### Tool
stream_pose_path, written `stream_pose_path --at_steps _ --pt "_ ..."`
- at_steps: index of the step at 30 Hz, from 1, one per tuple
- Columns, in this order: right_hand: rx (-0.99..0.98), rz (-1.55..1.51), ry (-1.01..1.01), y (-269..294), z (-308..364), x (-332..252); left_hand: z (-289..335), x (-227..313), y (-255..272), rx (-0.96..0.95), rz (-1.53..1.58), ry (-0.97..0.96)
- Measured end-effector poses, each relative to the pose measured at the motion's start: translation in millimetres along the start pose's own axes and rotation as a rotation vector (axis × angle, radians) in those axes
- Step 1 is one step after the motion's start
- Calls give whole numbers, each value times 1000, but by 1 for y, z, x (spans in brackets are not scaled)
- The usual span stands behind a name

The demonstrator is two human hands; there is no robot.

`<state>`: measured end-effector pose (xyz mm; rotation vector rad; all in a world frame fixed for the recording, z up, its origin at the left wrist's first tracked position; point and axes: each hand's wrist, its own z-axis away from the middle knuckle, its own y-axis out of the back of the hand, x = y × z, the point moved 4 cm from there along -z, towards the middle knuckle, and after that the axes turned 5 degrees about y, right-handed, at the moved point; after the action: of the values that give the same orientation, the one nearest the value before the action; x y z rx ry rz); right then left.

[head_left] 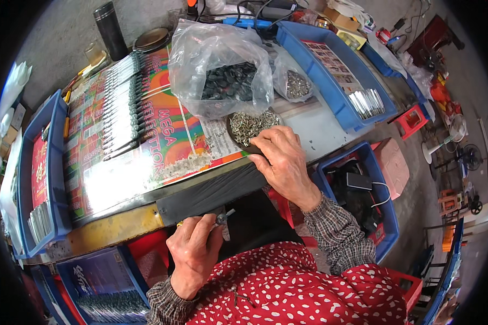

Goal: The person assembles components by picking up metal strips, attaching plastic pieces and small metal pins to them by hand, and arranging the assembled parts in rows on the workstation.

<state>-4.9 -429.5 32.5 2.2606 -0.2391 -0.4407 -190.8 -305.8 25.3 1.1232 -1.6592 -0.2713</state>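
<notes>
My left hand (194, 246) is closed in front of the table edge, low over my lap. A small grey part with a pale stub (223, 218) sticks out past its fingertips; most of it is hidden. My right hand (283, 160) reaches over the near rim of a dark round dish heaped with small metal pins (249, 123). Its thumb and fingers bend together at the rim, and what they pinch, if anything, is hidden. Behind the dish lies an open clear plastic bag (184, 81) of black oval pieces (229, 82). Beside it is a smaller bag of metal bits (297, 85).
A row of slim silver tools with dark handles (126, 103) lies on the printed table cover (187, 143). Blue trays (62, 179) with metal pieces stand left and right (314, 78). Below at right is a blue crate (393, 230). A black cylinder (111, 31) stands behind.
</notes>
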Motion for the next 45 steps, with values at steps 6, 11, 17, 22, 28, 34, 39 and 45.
stream_pose_path --at_steps 6,11,17,22,28,34,39,45 --pt "-25 58 -4 -6 -1 0 -1 -5 -1 -17 5 26" --pt "-32 16 -30 -4 -2 1 -1 -5 -1 -41 20 44" --pt "-31 -62 -85 -3 -4 3 -1 -5 -2 -58 21 69" --pt "55 -184 -42 5 1 -13 -5 1 2 -45 55 121" --pt "-25 -633 6 14 18 -54 -2 5 0 -121 113 181" --pt "-62 -714 46 5 31 -68 2 8 1 -106 123 168" --pt "-74 -721 25 3 34 -70 3 10 3 -89 129 146" --pt "-47 -696 28 2 35 -72 4 9 0 -43 111 106"
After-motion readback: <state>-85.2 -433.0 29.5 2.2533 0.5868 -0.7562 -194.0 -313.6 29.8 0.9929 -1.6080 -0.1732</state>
